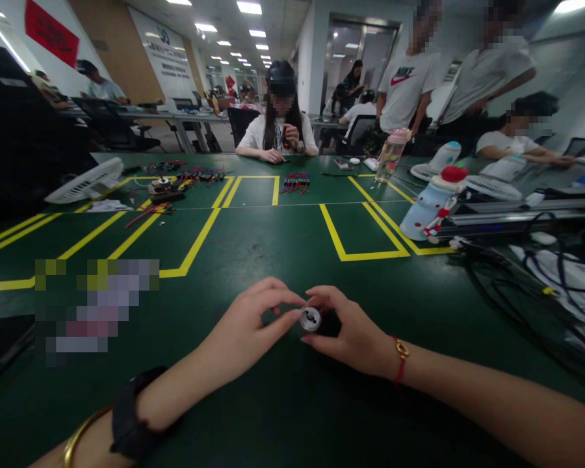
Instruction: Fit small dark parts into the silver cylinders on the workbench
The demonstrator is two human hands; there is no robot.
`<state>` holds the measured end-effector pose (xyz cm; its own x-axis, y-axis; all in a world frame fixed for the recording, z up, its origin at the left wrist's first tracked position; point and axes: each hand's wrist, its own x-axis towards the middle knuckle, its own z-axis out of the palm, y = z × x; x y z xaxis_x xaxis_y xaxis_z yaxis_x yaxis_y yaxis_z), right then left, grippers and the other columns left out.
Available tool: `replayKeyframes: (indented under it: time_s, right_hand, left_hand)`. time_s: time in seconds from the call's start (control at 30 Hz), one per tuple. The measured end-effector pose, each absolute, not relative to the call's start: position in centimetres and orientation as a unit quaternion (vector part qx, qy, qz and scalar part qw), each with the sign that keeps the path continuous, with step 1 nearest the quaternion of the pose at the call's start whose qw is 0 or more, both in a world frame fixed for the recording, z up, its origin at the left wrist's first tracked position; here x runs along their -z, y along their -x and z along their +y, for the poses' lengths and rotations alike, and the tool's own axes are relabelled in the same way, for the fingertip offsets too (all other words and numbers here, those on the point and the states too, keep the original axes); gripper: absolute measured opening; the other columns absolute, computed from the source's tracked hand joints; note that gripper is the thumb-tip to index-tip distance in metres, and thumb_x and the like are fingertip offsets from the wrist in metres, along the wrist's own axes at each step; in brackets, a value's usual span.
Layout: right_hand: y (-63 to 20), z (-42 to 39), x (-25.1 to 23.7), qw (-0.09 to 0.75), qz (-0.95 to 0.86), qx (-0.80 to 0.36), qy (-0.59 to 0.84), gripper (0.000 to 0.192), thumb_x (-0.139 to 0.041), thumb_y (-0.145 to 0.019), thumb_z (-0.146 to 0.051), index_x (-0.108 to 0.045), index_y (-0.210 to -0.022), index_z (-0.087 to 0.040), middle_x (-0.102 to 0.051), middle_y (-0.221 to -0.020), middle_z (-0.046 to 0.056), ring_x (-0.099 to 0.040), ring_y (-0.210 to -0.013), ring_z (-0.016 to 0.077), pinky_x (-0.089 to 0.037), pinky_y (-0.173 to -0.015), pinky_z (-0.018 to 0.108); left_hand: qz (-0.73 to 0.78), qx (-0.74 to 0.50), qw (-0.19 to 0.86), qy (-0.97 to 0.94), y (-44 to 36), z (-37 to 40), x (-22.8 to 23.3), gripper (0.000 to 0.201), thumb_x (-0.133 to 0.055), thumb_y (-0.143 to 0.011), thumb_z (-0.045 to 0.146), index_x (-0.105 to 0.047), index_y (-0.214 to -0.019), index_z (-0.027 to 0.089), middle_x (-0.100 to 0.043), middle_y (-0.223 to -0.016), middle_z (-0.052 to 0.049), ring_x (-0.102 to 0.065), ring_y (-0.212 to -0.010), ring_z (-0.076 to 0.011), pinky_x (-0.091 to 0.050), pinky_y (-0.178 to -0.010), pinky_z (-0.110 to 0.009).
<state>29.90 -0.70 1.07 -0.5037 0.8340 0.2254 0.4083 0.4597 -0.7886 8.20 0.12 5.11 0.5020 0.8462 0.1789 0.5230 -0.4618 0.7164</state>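
Silver metal is seen at the near centre of the green counter [283, 240], where a small round metal part [311, 318] is held between both hands just above the surface. The left hand [246, 335] is curled, with thumb and forefinger pinched against the left side of the part. The right hand [353, 331] is closed around the part's right side, fingertips pressed to it from above and below. A black watch [129, 416] and a gold bangle [80, 434] are worn on the left wrist; a red cord bracelet [400, 361] is worn on the right.

Yellow tape lines [199, 237] are marked across the counter in rectangles. On the far left, a white fan [85, 182] is laid on its side, with bundles of coloured wires [202, 174] near it. A further wire bundle [296, 182] is noted at far centre, in front of a seated person [277, 123]. On the right, a clear bottle with a pink cap [391, 155] is stood upright, a light-blue bottle with a red cap [431, 205] is laid tilted, and black cables [517, 273] are spread over the counter. Two standing persons are observed at the far right.
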Motion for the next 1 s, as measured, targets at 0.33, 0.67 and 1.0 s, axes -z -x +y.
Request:
replayKeyframes:
  time_s: [0.33, 0.67, 1.0]
  right_hand:
    - [-31.0, -0.4, -1.6, 0.271, -0.801, -0.348, 0.406, 0.043, -0.069, -0.077, -0.034, -0.055, -0.115, -0.022, -0.063, -0.11, 0.003, -0.06, -0.097, 0.0137, -0.048, -0.086, 0.03]
    - [-32.3, -0.3, -1.0, 0.287, -0.803, -0.305, 0.423, 0.039, -0.068, -0.077, -0.034, -0.056, -0.111, -0.022, -0.063, -0.105, 0.003, -0.06, -0.093, 0.0136, -0.05, -0.082, 0.029]
    - [-45.3, 3.2, -2.5, 0.315, -0.674, -0.07, 0.665, 0.054, -0.064, -0.075, -0.052, -0.057, -0.115, -0.017, -0.065, -0.104, 0.011, -0.064, -0.087, 0.0203, -0.052, -0.077, 0.034]
  left_hand:
    - [0.413, -0.305, 0.303, -0.803, -8.9, 0.7, -5.8, 0.014, -0.059, -0.09, 0.03, -0.073, -0.092, 0.026, -0.059, -0.094, -0.001, -0.058, -0.088, -0.0167, -0.047, -0.076, -0.029]
    - [0.429, -0.218, 0.252, -0.84, -9.4, 0.3, -0.6, 0.012, -0.066, -0.086, 0.032, -0.077, -0.091, 0.031, -0.06, -0.091, -0.003, -0.056, -0.089, -0.0209, -0.044, -0.078, -0.035]
    - [0.538, -0.253, 0.293, -0.749, -2.6, -0.5, -2.6, 0.03, -0.055, -0.091, 0.044, -0.068, -0.114, 0.03, -0.064, -0.101, -0.003, -0.062, -0.081, -0.018, -0.049, -0.066, -0.027]
